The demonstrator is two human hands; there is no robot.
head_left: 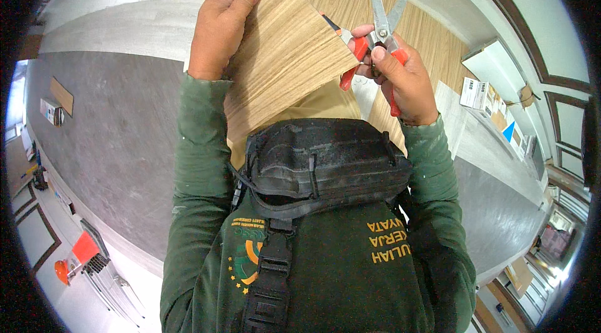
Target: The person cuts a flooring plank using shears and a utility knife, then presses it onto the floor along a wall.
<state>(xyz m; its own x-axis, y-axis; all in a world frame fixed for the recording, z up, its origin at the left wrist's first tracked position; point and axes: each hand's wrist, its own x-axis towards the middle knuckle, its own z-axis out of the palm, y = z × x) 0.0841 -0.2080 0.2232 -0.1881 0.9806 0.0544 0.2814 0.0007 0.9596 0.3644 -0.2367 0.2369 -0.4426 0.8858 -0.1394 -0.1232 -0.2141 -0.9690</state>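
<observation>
My left hand (219, 35) is closed on the edge of a wood-look floor plank (288, 51), its thumb near the far corner. The plank is tilted above my lap. Beside the plank's right corner, my right hand (410, 79) grips a pair of red-handled shears (382, 31). Their two metal blades point away from me and stand spread apart, with nothing between them. A slim dark-tipped tool (332, 22) shows between the plank and my right fingers; its kind and whether I hold it are unclear.
Wood-look flooring (432, 32) lies beyond my hands, with a grey floor (113, 145) to the left. Boxes (482, 98) stand along the right side. A small box (51, 112) sits at far left. A black bag (325, 164) hangs across my front. Red-and-black items (86, 248) lie lower left.
</observation>
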